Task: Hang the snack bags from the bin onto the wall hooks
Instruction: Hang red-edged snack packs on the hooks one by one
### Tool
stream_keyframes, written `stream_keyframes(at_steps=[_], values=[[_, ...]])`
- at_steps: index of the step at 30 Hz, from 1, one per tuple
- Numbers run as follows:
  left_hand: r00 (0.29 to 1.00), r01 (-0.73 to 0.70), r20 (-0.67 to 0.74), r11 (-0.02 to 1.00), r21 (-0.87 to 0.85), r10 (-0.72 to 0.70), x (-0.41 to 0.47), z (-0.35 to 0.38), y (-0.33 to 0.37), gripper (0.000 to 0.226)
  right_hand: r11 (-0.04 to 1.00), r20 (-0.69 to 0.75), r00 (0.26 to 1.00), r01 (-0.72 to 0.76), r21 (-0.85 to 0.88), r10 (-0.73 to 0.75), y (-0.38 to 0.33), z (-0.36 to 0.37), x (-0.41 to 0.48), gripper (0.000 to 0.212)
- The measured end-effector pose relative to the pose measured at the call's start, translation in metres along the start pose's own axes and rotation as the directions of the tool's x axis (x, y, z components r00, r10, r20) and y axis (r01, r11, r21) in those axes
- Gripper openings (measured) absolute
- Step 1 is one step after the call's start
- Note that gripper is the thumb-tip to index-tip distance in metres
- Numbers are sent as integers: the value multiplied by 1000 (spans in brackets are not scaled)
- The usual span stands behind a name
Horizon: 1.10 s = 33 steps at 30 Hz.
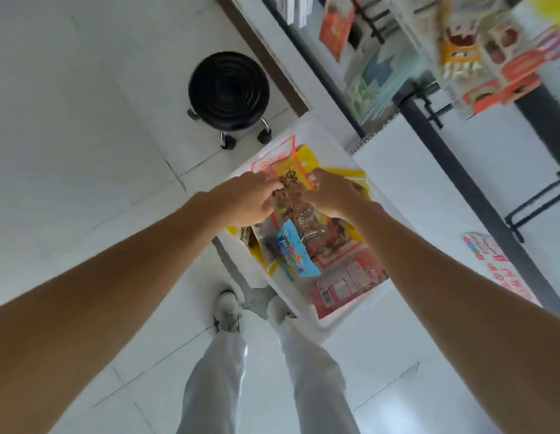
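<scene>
A white bin (pixel 350 317) stands on the floor below me, filled with several snack bags. Over it, my left hand (pixel 244 198) and my right hand (pixel 332 195) both pinch a clear, red-edged snack bag (pixel 291 180) with a yellow label, one hand at each side of it. A blue bag (pixel 295 253) and a pink bag (pixel 344 283) lie in the bin beneath. Black wall hooks (pixel 432 111) stick out of the rack on the right, some carrying hung snack bags (pixel 460 54).
A black round stool (pixel 229 89) on castors stands on the white tiled floor beyond the bin. The dark rack frame (pixel 466 180) runs along the right. A pink packet (pixel 491 261) lies low by the rack. My legs and shoes are below the bin.
</scene>
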<state>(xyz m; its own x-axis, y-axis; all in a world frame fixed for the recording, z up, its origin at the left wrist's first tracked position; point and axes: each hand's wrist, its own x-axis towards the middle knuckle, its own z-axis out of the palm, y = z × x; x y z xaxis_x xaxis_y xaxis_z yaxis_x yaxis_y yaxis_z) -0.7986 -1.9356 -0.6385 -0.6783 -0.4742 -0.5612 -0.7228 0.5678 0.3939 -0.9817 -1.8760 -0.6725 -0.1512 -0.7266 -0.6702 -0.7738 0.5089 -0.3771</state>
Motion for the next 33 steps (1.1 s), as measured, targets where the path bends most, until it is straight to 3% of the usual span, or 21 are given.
stream_keyframes(at_steps=[8,15,20,30,33], values=[[995,88,47,995,-38,-86,44,50,-14,47,997,-201,979,-6,72,20,11,47,74,57],[998,67,-17,997,-42,-67,34,44,-11,51,982,-265,964,31,184,20,24,36,68,18],[997,72,-15,994,-84,-73,17,25,-2,52,978,-237,971,49,204,1,16,17,33,23],[990,31,-129,982,-189,-56,-57,-50,30,49,917,-516,857,198,347,11,-9,-45,-98,19],[984,1,-170,956,-293,-53,-84,-89,42,54,901,-577,815,219,374,42,-21,-71,-145,16]])
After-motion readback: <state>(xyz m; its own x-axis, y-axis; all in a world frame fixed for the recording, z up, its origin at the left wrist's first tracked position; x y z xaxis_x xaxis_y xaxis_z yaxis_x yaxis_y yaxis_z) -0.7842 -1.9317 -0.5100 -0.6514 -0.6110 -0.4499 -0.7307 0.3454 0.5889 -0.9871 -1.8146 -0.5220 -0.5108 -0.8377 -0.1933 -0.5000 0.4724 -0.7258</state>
